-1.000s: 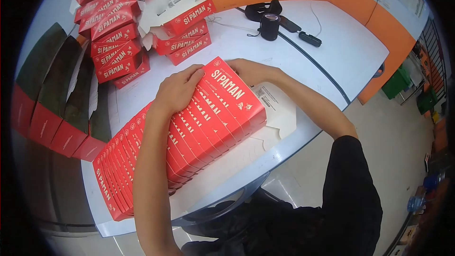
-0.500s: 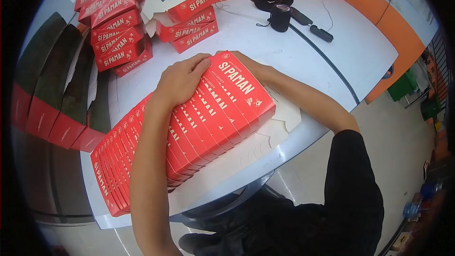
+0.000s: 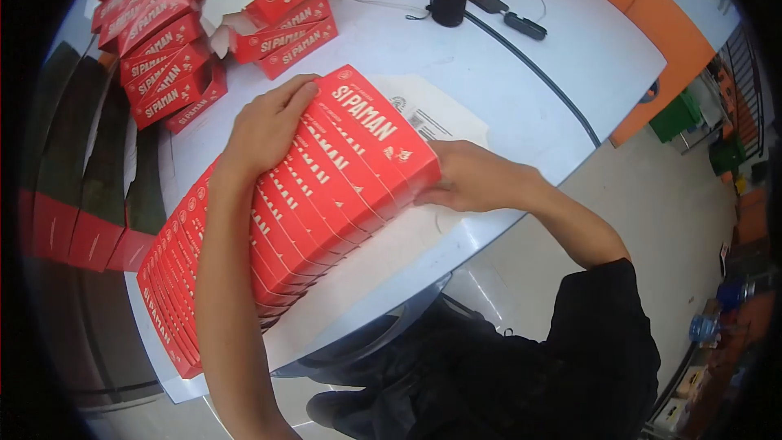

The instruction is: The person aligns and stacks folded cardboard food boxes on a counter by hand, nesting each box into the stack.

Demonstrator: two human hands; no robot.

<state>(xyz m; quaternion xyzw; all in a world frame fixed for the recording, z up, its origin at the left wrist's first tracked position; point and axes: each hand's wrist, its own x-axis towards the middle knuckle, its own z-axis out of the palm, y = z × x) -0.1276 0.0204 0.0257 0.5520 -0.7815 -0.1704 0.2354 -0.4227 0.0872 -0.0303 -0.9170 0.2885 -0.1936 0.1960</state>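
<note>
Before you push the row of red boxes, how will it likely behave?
The row of red boxes is probably light for its size, since it looks like printed card. Crisp edges suggest each box is fairly stiff, though its faces might dent. Pushed, the row could splay, as no band shows around it, only the left hand and right hand against it.

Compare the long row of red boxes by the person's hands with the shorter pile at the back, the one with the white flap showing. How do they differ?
The row has its boxes packed face to face; the pile has them lying askew on one another. The row is much longer than the pile. Both hands touch the row, neither the pile. Both are red boxes with pale "SI PAMAN" lettering.
</note>
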